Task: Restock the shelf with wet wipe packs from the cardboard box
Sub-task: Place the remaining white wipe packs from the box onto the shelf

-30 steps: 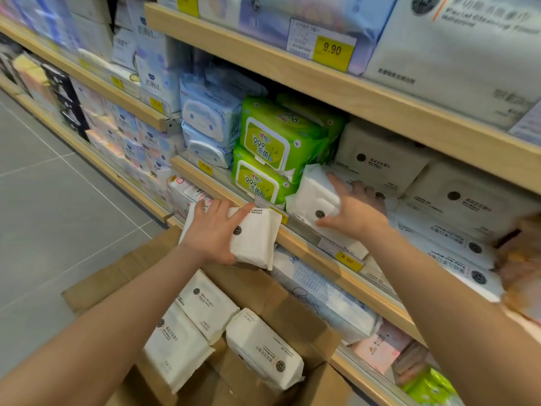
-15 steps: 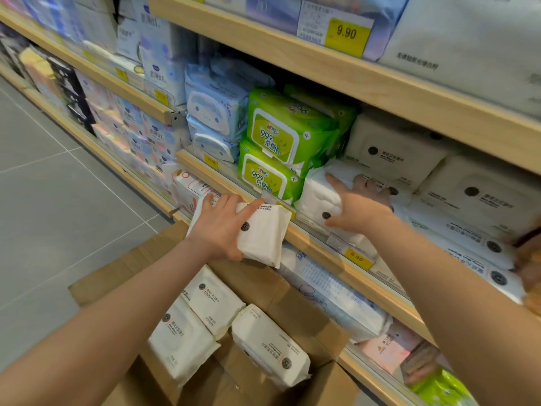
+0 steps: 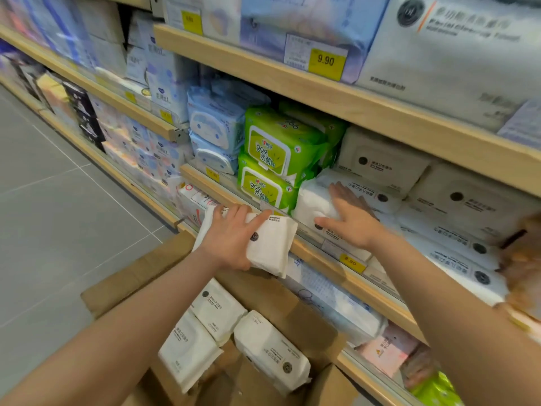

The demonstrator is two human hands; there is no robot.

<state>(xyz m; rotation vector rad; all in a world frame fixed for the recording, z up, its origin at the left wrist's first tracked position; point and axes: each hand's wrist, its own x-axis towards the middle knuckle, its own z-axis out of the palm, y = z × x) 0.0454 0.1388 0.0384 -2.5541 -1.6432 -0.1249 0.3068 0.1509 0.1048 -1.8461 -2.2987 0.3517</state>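
My left hand (image 3: 229,240) is shut on a white wet wipe pack (image 3: 272,244), held just in front of the wooden shelf edge (image 3: 319,257). My right hand (image 3: 352,222) lies flat with fingers spread on another white pack (image 3: 311,200), which sits on the shelf right beside the green packs (image 3: 276,148). More white packs (image 3: 456,259) are stacked on the shelf to the right. Below my arms the open cardboard box (image 3: 140,273) stands on the floor with three white packs in it, among them one on the right (image 3: 272,350).
Blue wipe packs (image 3: 216,124) stand left of the green ones. Yellow price tags (image 3: 326,61) hang on the shelf fronts. The shelf above carries large tissue packs (image 3: 450,54). A lower shelf holds more goods (image 3: 330,300). Grey tiled floor (image 3: 58,215) stretches to the left.
My right hand has pushed its white pack deeper onto the shelf against the green packs and flattened on top of it. My left hand keeps its pack at the shelf edge.
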